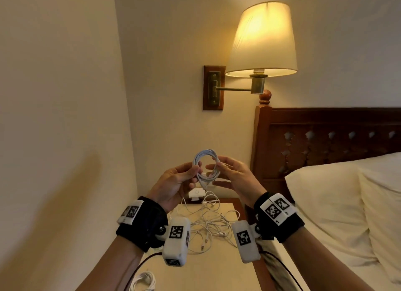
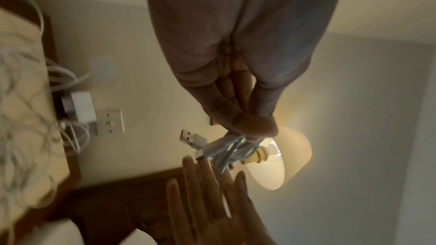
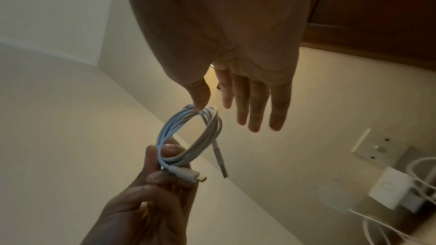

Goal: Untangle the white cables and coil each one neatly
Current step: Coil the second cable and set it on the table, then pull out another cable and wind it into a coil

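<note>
A neat white cable coil is raised above the nightstand between both hands. My left hand pinches its lower left side between thumb and fingers; the right wrist view shows that grip just above the USB-C plug. A USB-A plug dangles beside it. My right hand is spread with straight fingers, and only its thumb tip touches the top of the coil. A tangle of white cables lies on the nightstand below.
Another coiled white cable lies at the nightstand's near left corner. A white charger sits in the wall socket behind the tangle. A lit wall lamp hangs above, and the bed with its wooden headboard is on the right.
</note>
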Demonstrator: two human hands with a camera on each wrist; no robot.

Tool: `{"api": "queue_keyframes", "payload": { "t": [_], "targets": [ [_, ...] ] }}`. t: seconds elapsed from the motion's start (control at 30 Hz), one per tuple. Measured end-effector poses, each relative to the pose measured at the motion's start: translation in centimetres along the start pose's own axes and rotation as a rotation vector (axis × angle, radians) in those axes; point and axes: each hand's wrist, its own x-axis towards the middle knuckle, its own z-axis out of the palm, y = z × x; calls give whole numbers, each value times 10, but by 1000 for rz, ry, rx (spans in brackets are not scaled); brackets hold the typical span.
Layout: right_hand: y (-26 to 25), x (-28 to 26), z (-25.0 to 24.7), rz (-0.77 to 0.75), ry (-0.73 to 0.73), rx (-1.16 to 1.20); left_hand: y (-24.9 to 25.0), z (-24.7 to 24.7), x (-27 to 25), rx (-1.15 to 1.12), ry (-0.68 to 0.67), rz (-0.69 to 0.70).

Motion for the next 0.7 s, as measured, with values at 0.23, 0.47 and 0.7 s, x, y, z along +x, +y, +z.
{"api": "queue_keyframes", "payload": {
  "t": [0.23, 0.47, 0.7],
  "targets": [
    [74, -67, -21, 149, 25, -301, -53, -38, -20, 554, 189, 120],
    [169, -185, -63, 434, -231, -721, -147, -96, -60, 1277, 329, 109],
    [236, -260, -101, 658, -234, -897, -216, -131, -88, 1753, 211, -217]
  ]
}}
